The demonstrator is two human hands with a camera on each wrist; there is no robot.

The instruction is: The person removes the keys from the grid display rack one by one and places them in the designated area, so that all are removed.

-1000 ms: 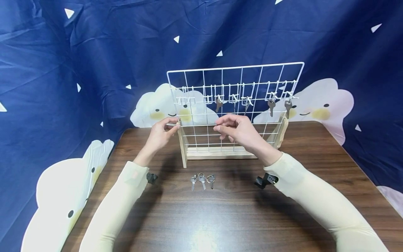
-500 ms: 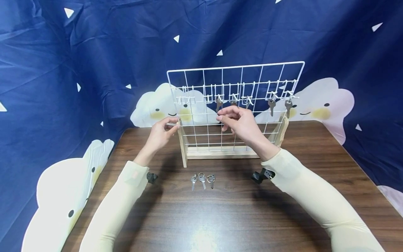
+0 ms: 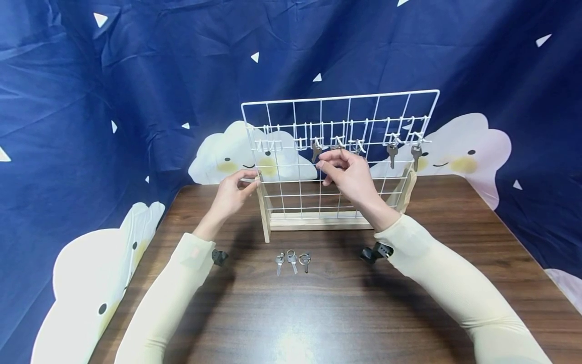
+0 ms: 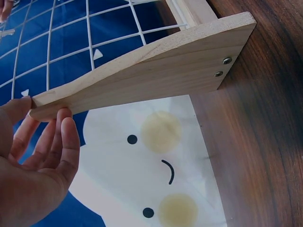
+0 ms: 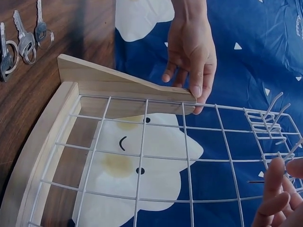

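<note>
A white wire grid (image 3: 300, 180) stands upright in a wooden base on the table. My left hand (image 3: 231, 194) pinches the top end of its wooden side panel (image 4: 137, 71), thumb on one face and fingers on the other. My right hand (image 3: 347, 172) is raised before the grid just under the hooks, fingers loosely bent, with nothing seen between thumb and forefinger. Beside its fingertips hangs a brown key (image 3: 316, 150) on a hook. Another key (image 3: 337, 147) shows above the knuckles, its lower part hidden by the hand.
Two more keys, a left one (image 3: 392, 154) and a right one (image 3: 416, 156), hang at the grid's right end. Three ringed keys (image 3: 292, 262) lie side by side on the dark wooden table (image 3: 254, 313). A blue curtain (image 3: 173, 60) with clouds stands behind.
My right hand has risen toward the hooks and shifted slightly right. The key above its knuckles now shows its broader side. My left hand keeps its place on the side panel.
</note>
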